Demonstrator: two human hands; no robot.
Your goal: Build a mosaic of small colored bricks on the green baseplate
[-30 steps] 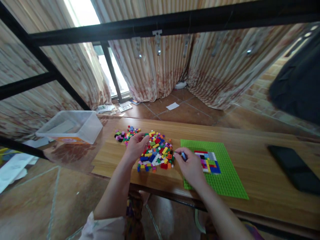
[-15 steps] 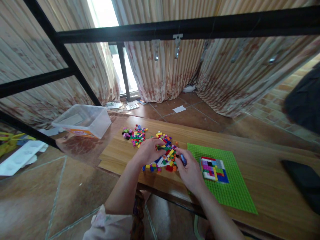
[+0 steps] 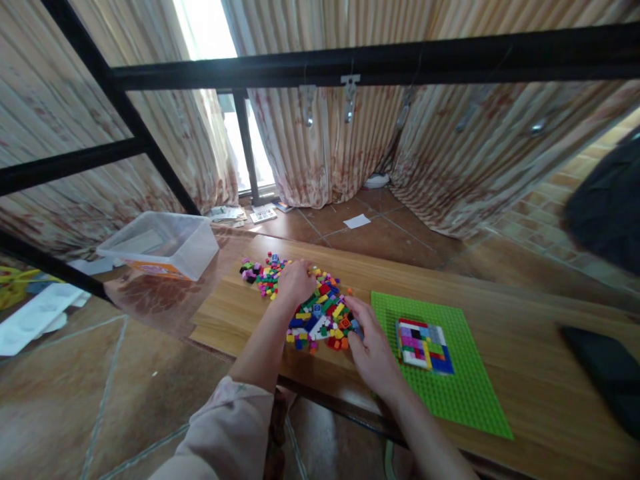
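Observation:
A heap of small coloured bricks (image 3: 324, 312) lies on the wooden table (image 3: 500, 300). My left hand (image 3: 296, 280) rests on the heap's far left side, its fingers bent down into the bricks; what they pinch is hidden. My right hand (image 3: 371, 347) sits at the heap's right edge, fingers together, with a small blue brick (image 3: 356, 327) at the fingertips. To the right lies a green baseplate (image 3: 450, 393) bearing a flat patch of mixed-colour bricks (image 3: 424, 343).
A smaller cluster of bricks (image 3: 261, 275) lies left of the heap. A clear plastic box (image 3: 161, 243) stands at the table's left end. A flat black object (image 3: 607, 373) lies at the far right. Black metal bars (image 3: 350, 63) cross overhead.
My left hand has shifted back over the far part of the heap. My right hand has dropped lower to the heap's right edge, still with the blue brick. The camera has tilted slightly.

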